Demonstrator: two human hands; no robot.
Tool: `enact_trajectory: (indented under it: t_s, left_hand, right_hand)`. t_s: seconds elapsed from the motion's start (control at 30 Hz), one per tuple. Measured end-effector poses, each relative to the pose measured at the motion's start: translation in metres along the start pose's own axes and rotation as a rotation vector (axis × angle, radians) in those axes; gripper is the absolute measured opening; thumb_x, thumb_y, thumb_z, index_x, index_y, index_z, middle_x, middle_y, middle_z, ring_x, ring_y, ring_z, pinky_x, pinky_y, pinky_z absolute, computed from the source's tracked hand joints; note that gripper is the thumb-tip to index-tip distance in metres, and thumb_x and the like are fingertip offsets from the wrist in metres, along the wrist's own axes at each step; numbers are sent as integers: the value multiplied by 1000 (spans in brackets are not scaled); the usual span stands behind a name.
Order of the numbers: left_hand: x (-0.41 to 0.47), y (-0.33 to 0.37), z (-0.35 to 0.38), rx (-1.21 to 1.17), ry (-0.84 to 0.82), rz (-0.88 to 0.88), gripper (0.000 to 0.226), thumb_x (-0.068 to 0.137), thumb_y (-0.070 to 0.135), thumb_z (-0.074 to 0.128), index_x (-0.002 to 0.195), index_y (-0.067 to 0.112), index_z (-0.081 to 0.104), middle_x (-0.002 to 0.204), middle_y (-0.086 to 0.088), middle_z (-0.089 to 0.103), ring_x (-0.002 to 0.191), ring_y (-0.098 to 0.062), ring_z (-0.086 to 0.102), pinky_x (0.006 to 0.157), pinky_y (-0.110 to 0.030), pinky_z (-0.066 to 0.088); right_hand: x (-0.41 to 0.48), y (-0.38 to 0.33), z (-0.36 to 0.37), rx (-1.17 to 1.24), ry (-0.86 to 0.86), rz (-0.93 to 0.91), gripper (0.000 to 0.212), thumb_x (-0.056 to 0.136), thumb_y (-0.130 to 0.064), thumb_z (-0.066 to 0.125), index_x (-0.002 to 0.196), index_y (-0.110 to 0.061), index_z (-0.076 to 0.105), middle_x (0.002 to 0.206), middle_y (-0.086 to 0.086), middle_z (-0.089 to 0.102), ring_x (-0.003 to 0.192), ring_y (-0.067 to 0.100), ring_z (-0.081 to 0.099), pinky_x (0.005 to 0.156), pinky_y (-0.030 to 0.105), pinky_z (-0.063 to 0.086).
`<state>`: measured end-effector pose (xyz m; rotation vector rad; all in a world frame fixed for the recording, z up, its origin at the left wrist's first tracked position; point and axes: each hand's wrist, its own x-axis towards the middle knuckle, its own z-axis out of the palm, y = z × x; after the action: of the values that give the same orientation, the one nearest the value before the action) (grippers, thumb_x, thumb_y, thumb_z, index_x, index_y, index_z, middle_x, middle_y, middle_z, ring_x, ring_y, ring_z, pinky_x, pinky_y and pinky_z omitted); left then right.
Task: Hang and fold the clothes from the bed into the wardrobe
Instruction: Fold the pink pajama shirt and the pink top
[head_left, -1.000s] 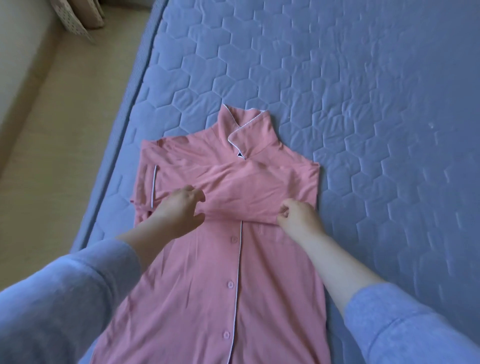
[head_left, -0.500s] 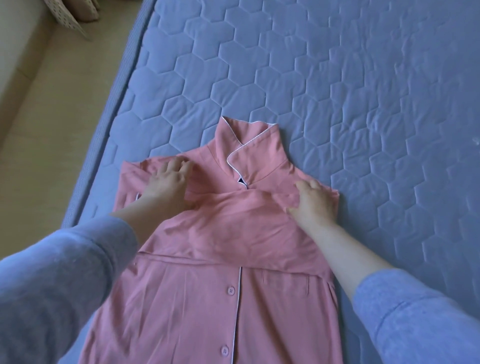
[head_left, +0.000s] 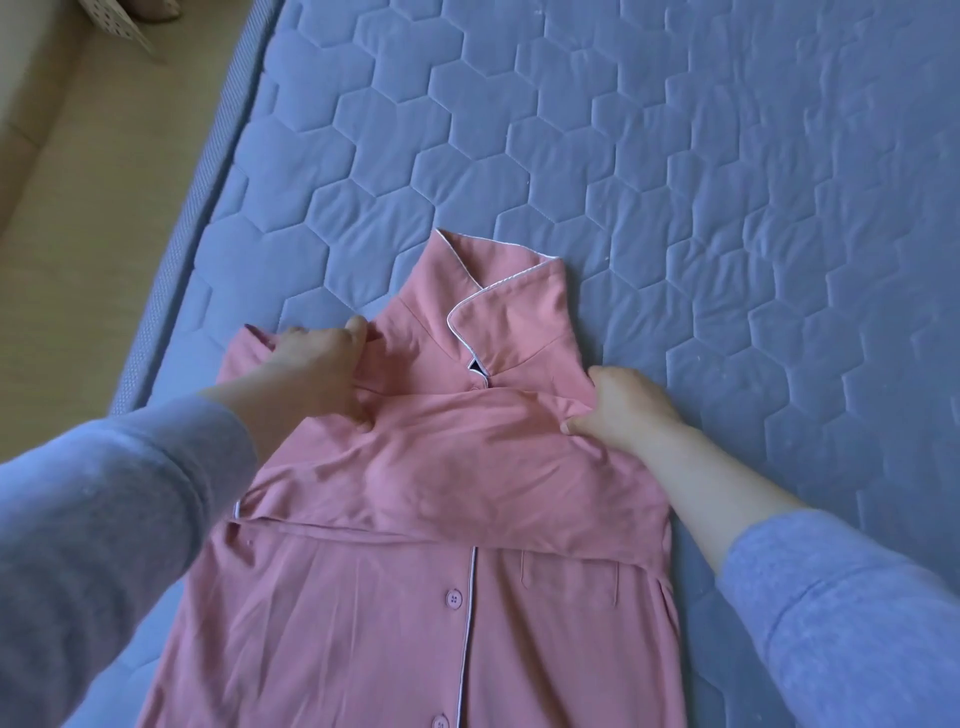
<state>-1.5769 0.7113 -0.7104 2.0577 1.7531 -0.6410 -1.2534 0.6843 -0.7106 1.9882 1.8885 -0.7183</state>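
Observation:
A pink button-up pyjama shirt (head_left: 441, 597) with white piping lies front up on the blue quilted bed (head_left: 675, 156), collar pointing away from me. Its sleeves are folded across the chest. My left hand (head_left: 317, 364) grips the fabric at the shirt's left shoulder, thumb tucked into a fold. At the right shoulder, just beside the collar, my right hand (head_left: 623, 405) pinches the fabric. The shirt's lower hem runs out of view at the bottom.
The bed's left edge (head_left: 208, 197) runs diagonally, with beige floor (head_left: 104, 208) beyond it. A patterned object (head_left: 124, 21) stands on the floor at the top left. The quilt stretches away to the right and beyond the collar.
Both hands moved from the folded sleeves at mid-chest up to the shoulders, and they now hold the fabric there. The view has shifted closer to the shirt.

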Motion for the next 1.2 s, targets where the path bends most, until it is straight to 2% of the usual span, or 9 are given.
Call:
enact_trajectory:
  t_s: [0.17,0.33,0.57,0.7,0.8,0.87,0.97,1.03,1.2]
  left_hand:
    - [-12,0,-12,-62,-22,35,56,61,42,83,109,22,63,93,0,62,88,-27,59,66,-29,39]
    - [-48,-8,-13,-178,140,51,23,73,34,76,86,23,60,87,-1,63,79,-24,52,61,-30,31]
    - [-130,-4,-9,-197,413,177,26,76,17,64,67,19,41,61,-5,55,65,-32,56,55,-32,30]
    - [-199,-2,15,-247,597,340,22,65,9,57,62,19,37,51,-6,53,43,-29,54,44,-28,30]
    - [-253,4,50,-242,596,415,8,62,21,41,58,16,45,47,-2,51,37,-24,52,37,-21,30]
    - [-284,9,93,-215,479,409,11,67,25,44,64,18,51,57,-1,58,47,-24,60,40,-23,40]
    - [-319,17,154,3,-146,225,43,71,50,64,108,29,56,111,4,56,105,-21,59,84,-32,49]
    - [-332,21,177,16,-320,117,73,67,65,68,128,30,46,127,5,41,121,-21,45,95,-35,44]
    - [-332,30,182,-357,-127,38,67,70,53,73,124,21,50,122,-1,51,114,-25,50,88,-32,42]
  right_hand:
    - [-16,1,-3,-9,95,-56,28,77,-40,71,88,-17,59,102,7,67,98,33,62,67,30,37]
    - [-51,2,-12,-46,269,-135,25,81,-39,63,94,-17,62,93,11,70,91,37,64,65,34,40]
    - [-138,0,0,-163,678,-249,26,58,-14,83,67,-3,61,45,18,55,39,35,55,41,30,40]
    - [-198,7,29,-176,855,-350,20,69,-25,54,66,-8,63,42,11,50,36,30,50,38,28,39]
    - [-246,19,66,-191,797,-447,21,71,-25,58,77,-9,70,45,7,51,39,29,51,42,29,42]
    - [-282,24,100,-238,596,-523,34,60,-26,77,89,-9,72,52,4,56,46,27,56,49,30,47]
    - [-323,26,149,-320,-96,-406,66,68,-43,74,126,-18,53,98,2,66,95,24,64,86,34,46]
    - [-337,23,170,-141,-310,-175,65,77,-48,64,133,-22,42,123,2,55,118,25,54,97,34,41]
    - [-336,-7,179,311,-54,24,66,74,-49,75,126,-15,53,125,4,58,119,26,54,97,37,44]
